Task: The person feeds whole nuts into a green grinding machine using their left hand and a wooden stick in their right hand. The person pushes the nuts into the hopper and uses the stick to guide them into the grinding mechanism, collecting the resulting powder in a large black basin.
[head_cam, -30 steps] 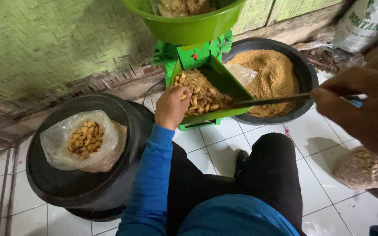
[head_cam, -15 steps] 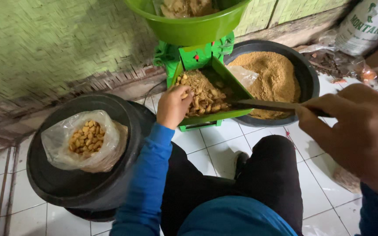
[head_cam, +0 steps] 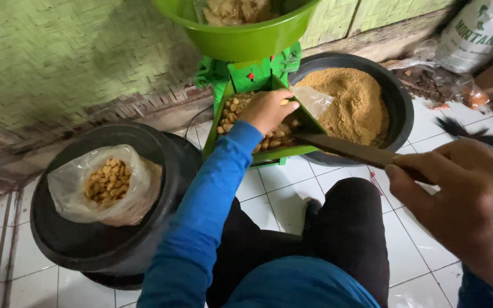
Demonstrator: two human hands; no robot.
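Observation:
My left hand point(head_cam: 267, 108), in a blue sleeve, rests inside the green tray point(head_cam: 221, 117) of a green grinding machine point(head_cam: 252, 71), its fingers curled over yellow-brown pieces point(head_cam: 230, 109) lying there. My right hand point(head_cam: 469, 199) is close to the camera at the right and grips a flat dark stick point(head_cam: 343, 149) whose tip reaches the tray's right edge. A green bowl point(head_cam: 241, 37) with more pieces sits on top of the machine.
A black basin point(head_cam: 397, 105) of tan ground powder point(head_cam: 352, 102) stands behind the tray. At left a black tub point(head_cam: 87, 251) holds a clear plastic bag of pieces point(head_cam: 106, 182). My knees in dark trousers rest on white floor tiles. A printed sack point(head_cam: 477, 34) and debris lie at far right.
My left hand has moved further up into the tray over the pieces. My right hand with the stick has come closer and lower, the stick now angled toward the tray's edge.

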